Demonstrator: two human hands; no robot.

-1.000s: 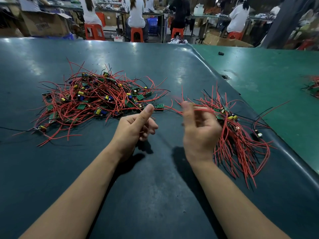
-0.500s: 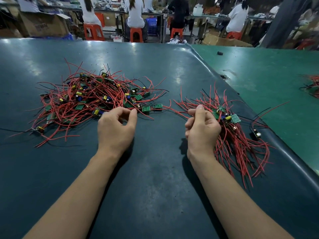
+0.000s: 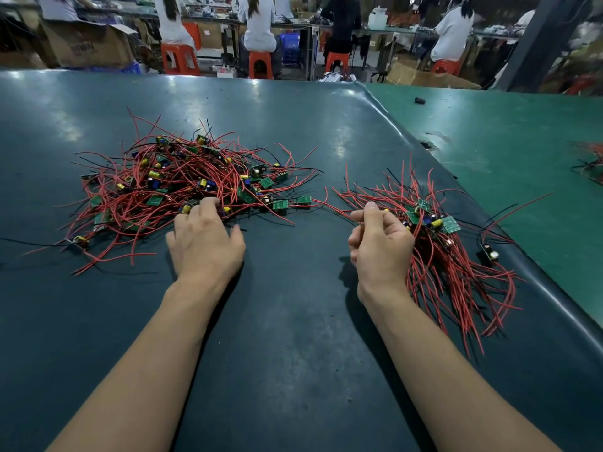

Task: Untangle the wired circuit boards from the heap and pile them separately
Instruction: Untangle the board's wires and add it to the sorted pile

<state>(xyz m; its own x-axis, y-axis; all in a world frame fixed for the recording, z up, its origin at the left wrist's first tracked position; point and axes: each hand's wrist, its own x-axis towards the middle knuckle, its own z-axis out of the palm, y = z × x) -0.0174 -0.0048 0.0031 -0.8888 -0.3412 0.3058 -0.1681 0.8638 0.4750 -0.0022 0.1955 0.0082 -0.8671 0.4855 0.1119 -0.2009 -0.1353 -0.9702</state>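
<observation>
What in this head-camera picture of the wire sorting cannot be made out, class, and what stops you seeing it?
1. Left hand fingertips: buried in the tangled heap; whether they grip a board is unclear.
2. Right hand palm: curled fingers hide what it holds.
3. Sorted pile: its near side is hidden behind that hand.
4. Red wires far right: cut off by the frame edge.

On the table point(image 3: 293, 321), the tangled heap point(image 3: 182, 187) lies left of the separate pile point(image 3: 450, 256).
</observation>
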